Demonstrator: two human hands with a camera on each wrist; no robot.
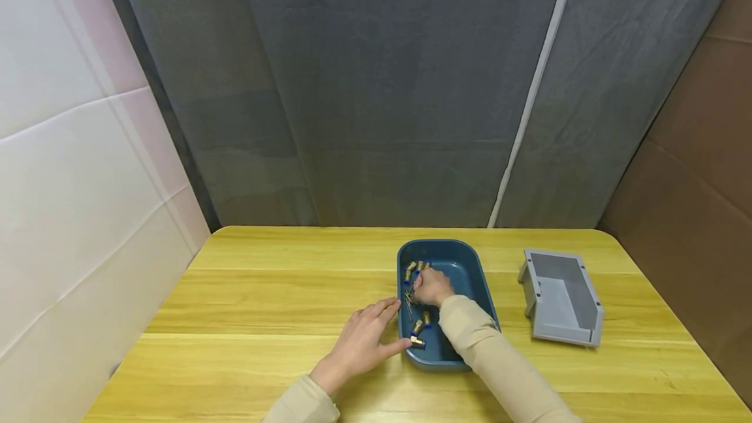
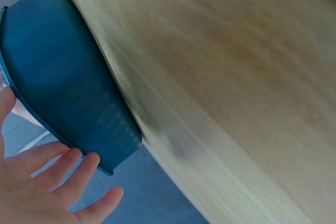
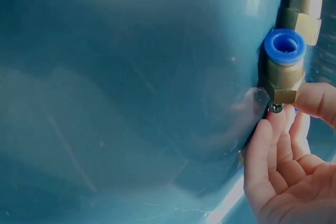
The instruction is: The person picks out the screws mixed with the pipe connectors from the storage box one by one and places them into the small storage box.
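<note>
Head view is showing a yellow wooden table (image 1: 264, 299) stretching away from the person, its grain running side to side. Nearest the viewer, two beige sleeves are coming in from the bottom edge. The left hand (image 1: 364, 338) is lying on the tabletop with fingers straight and relaxed, its fingertips touching the left outer wall of a dark blue tray (image 1: 470, 273); it is grasping nothing. The right hand (image 1: 433, 286) is reaching down inside the tray, near its left wall. In the right wrist view its thumb and fingertips are pinching a brass fitting (image 3: 283, 72) with a blue collar, close against the tray's inner wall, with another such fitting (image 3: 303, 3) just beyond it. Several more brass fittings (image 1: 418, 326) are lying in the tray, some by the near end and some by the far left corner.

To the right of the tray, well apart from it, a grey open-fronted bin (image 1: 561, 296) is sitting on the table near the right edge. The tabletop to the left of the hands is showing bare wood out to its rounded corners.

Beyond the far edge, a grey fabric curtain (image 1: 382, 96) is hanging as a backdrop. A white panelled wall (image 1: 70, 168) is closing in the left side, and brown cardboard (image 1: 699, 168) is closing in the right.
</note>
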